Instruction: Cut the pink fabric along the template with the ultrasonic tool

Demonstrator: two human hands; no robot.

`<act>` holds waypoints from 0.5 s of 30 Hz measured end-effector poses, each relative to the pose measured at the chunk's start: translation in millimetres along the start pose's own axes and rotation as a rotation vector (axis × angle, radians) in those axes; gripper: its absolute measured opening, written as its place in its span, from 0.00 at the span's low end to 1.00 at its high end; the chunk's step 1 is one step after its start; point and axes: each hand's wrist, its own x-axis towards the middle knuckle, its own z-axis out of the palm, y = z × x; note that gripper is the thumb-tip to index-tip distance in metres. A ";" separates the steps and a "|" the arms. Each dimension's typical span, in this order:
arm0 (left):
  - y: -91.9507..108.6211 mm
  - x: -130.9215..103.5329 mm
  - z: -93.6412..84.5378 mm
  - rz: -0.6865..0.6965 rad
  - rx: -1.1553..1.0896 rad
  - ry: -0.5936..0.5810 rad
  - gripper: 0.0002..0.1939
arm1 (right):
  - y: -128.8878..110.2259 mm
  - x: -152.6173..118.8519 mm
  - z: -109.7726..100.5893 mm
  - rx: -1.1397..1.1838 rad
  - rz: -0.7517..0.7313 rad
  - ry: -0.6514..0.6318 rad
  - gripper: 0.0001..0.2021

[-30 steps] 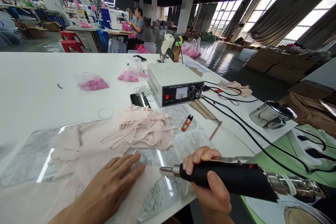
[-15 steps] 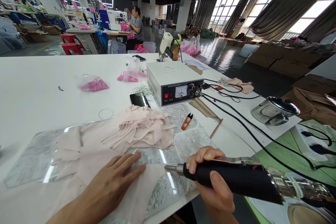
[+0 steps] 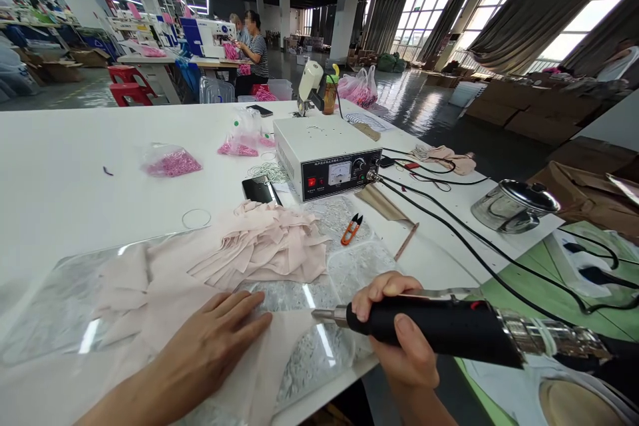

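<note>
My left hand [image 3: 214, 339] lies flat on a pale pink fabric strip [image 3: 269, 353], fingers stretched out and pointing right. In my right hand [image 3: 399, 333] is a black handheld ultrasonic welding tool [image 3: 439, 329], gripped around its body. Its metal tip [image 3: 324, 315] points left and meets the right edge of the fabric strip, just beyond my left fingertips. Beneath the fabric is a clear-covered, marble-patterned mat [image 3: 304, 373]. A heap of pale pink fabric pieces [image 3: 279, 239] rests on the mat above my left hand.
A white control box [image 3: 324, 146] with black cables [image 3: 449, 226] stands behind. Orange thread snips [image 3: 352, 229], a phone [image 3: 259, 190], bags of pink bits [image 3: 172, 161] and a lidded glass mug [image 3: 514, 205] are on the white table [image 3: 74, 200]. A person [image 3: 254, 50] sits at a sewing machine beyond.
The whole view has shifted slightly. Both hands keep their hold, and the tool tip stays at the edge of the fabric strip with little visible movement.
</note>
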 end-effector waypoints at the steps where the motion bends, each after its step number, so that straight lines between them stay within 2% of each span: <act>1: 0.5 1.5 -0.5 -0.009 -0.008 -0.009 0.22 | 0.4 0.3 0.3 0.005 0.001 -0.002 0.08; 8: -1.5 6.7 -6.5 -0.013 -0.089 -0.014 0.18 | -1.3 -1.1 -1.2 0.064 -0.009 -0.016 0.08; 13: 0.2 11.8 -0.7 -0.216 -0.286 0.050 0.13 | -3.2 0.4 -4.6 0.066 -0.028 0.004 0.09; 15: 1.7 17.6 1.1 -0.267 -0.340 0.023 0.10 | -1.8 3.0 -6.5 0.063 -0.044 0.029 0.09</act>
